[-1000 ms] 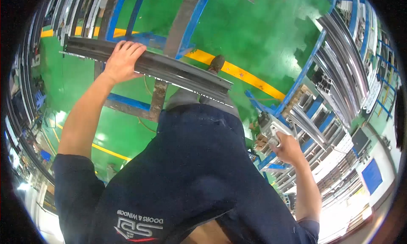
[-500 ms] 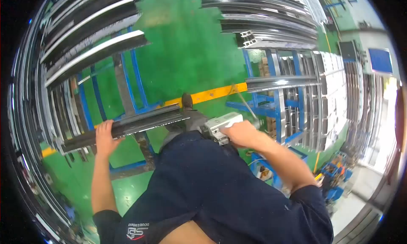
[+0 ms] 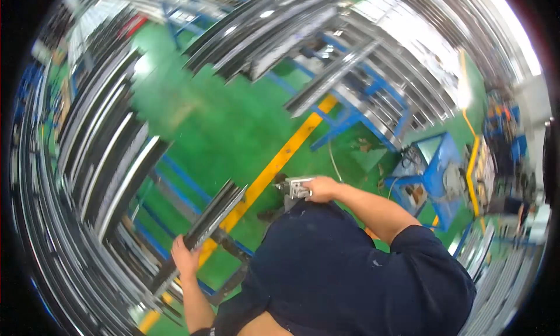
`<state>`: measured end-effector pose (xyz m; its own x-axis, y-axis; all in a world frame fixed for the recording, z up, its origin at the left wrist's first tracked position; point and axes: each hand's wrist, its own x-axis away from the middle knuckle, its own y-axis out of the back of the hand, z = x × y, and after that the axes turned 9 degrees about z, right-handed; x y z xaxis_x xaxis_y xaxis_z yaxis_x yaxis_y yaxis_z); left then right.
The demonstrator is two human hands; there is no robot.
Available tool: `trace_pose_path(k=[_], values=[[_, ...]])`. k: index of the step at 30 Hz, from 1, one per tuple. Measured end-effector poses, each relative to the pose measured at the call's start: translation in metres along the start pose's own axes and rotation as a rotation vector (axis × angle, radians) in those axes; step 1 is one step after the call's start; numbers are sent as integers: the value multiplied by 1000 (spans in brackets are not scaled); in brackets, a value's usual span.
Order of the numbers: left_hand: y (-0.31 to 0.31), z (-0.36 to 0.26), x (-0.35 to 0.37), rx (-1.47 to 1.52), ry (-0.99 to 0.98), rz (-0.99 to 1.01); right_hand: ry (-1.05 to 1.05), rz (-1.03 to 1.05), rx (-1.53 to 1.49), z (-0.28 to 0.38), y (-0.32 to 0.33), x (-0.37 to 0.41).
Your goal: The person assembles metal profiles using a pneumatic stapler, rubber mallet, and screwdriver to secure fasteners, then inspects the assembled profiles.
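My left hand point(image 3: 185, 256) grips a long dark metal profile point(image 3: 214, 214) at the lower left, with the fingers over its edge. The profile slants from the lower left up toward the middle, over a blue and grey rack frame point(image 3: 236, 248). My right hand point(image 3: 322, 189) is closed around a silver, boxy tool or metal block point(image 3: 298, 187) in front of my body. A gap lies between the block and the profile's near end.
Stacked dark profiles point(image 3: 116, 155) fill the left side, and more point(image 3: 262, 32) lie on racks at the top. A single profile point(image 3: 332, 76) juts out at upper right. A blue stand point(image 3: 429, 178) is on the right. A yellow line point(image 3: 280, 161) crosses the green floor.
The view has turned, so the racks now appear slanted and the blue stand shows more fully. Both hands keep their holds; the silver block now appears turned.
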<state>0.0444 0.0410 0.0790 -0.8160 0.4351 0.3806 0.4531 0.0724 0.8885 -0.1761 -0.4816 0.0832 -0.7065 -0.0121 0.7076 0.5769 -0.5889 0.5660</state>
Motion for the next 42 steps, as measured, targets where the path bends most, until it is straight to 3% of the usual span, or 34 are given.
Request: trace_pose_path(k=[4, 6, 7, 8, 9, 10, 11, 13, 15, 20, 21, 22, 25, 27, 29, 30, 31, 33, 35, 37, 38, 40, 42], values=[[-21, -18, 15, -202, 132, -120, -279, -142, -223, -36, -71, 34], [-39, -39, 21, -255, 71, -455, -430, -115, -427, -44, -68, 70], [-38, -64, 26, -268, 15, -451, -436, -164, -513, -59, -77, 85], [-35, -95, 34, -181, -178, -435, -438, -258, -496, -94, -113, 82], [-35, -119, 37, -84, -360, -413, -464, -241, -710, -108, -121, 105], [-46, -132, 28, 34, -439, -171, -480, -222, -916, -122, -128, 127], [-49, -156, 24, 145, -510, 74, -492, -242, -929, -136, -143, 147], [-59, -222, 23, 437, -331, 535, -465, -315, -1415, -154, -179, 181], [-146, -226, 4, 920, -336, 654, -529, -400, -1425, -183, -244, 199], [-183, -309, 19, 800, -357, 793, -816, -515, -1414, -174, -333, 261], [-184, -320, 23, 761, -347, 823, -829, -666, -1368, -185, -376, 255], [-185, -332, 28, 724, -335, 853, -830, -668, -1389, -189, -392, 273], [-184, -365, 28, 606, -297, 926, -900, -604, -1682, -200, -417, 310], [-188, -389, 29, 531, -266, 985, -1013, -751, -1867, -216, -436, 328], [-187, -419, 21, 449, -245, 1041, -1000, -911, -1770, -250, -456, 328], [-189, -430, 12, 404, -230, 1069, -1109, -855, -1480, -254, -424, 352], [-186, -440, 7, 358, -211, 1095, -1064, -967, -1592, -270, -418, 356], [-187, -464, -6, 272, -179, 1148, -1071, -884, -1493, -297, -371, 389], [-195, -501, -27, 218, -183, 1182, -1085, -933, -1203, -339, -343, 401], [-208, -536, -61, 109, -643, 1009, -1051, -968, -1110, -368, -297, 424], [-209, -562, -71, 96, -657, 1013, -1060, -980, -1121, -385, -277, 430], [-210, -615, -88, -70, -441, 904, -1093, -975, -1023, -416, -239, 443], [-216, -650, -105, -167, -446, 876, -1132, -917, -954, -447, -205, 452]])
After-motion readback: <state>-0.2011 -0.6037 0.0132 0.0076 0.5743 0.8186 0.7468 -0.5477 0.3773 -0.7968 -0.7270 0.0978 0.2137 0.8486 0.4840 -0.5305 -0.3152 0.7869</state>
